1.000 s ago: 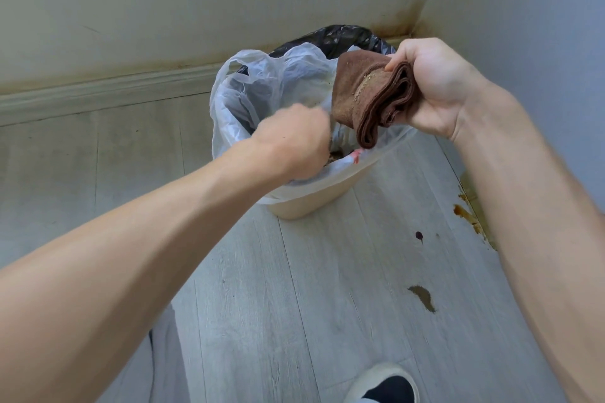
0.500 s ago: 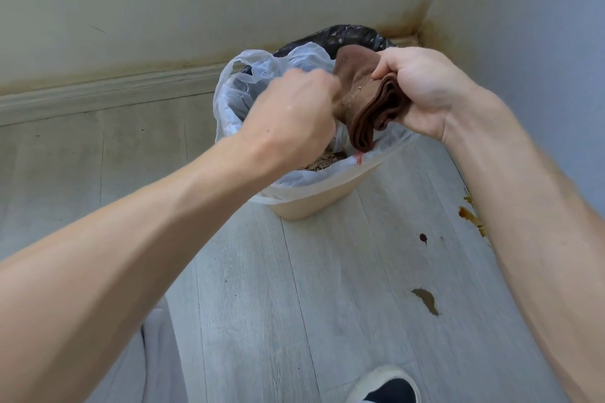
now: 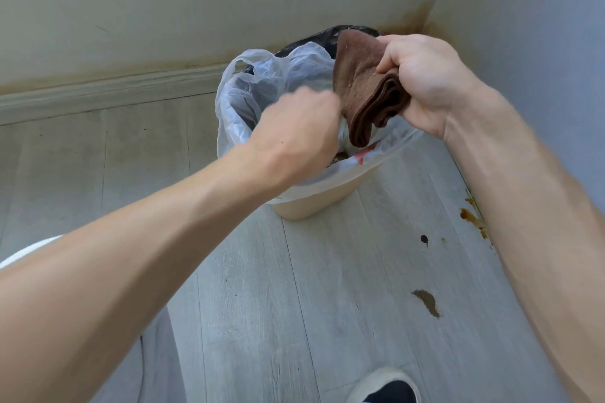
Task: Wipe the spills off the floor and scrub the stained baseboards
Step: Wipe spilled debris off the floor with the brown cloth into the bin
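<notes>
The right hand (image 3: 425,82) grips a folded brown cloth (image 3: 363,88) and holds it directly above the open mouth of the waste bin (image 3: 311,206), and that placement looks deliberate: anything knocked loose from the fabric should drop into the white liner bag (image 3: 262,82) and not back onto the floor (image 3: 294,304). The left hand (image 3: 298,127) sits just beside the cloth's lower edge with its fingers curled in; they face away from the camera, so I cannot tell whether they pinch the fabric, flick at it, or hold nothing. The cloth hangs with its layered fold pointing down into the bin, a sensible way to shed crumbs. Some debris and a reddish scrap lie inside the liner. A black bag (image 3: 327,38) shows behind the bin, in the corner. Work plainly remains: a brown smear (image 3: 427,303) and a dark spot (image 3: 424,238) sit on the floorboards to the right, an orange-brown spill (image 3: 471,216) runs along the right wall's foot, and the baseboard (image 3: 114,95) carries a brownish stain line on the wall above it. A shoe (image 3: 386,386) stands at the bottom edge. No brand, label or legible writing shows anywhere here.
</notes>
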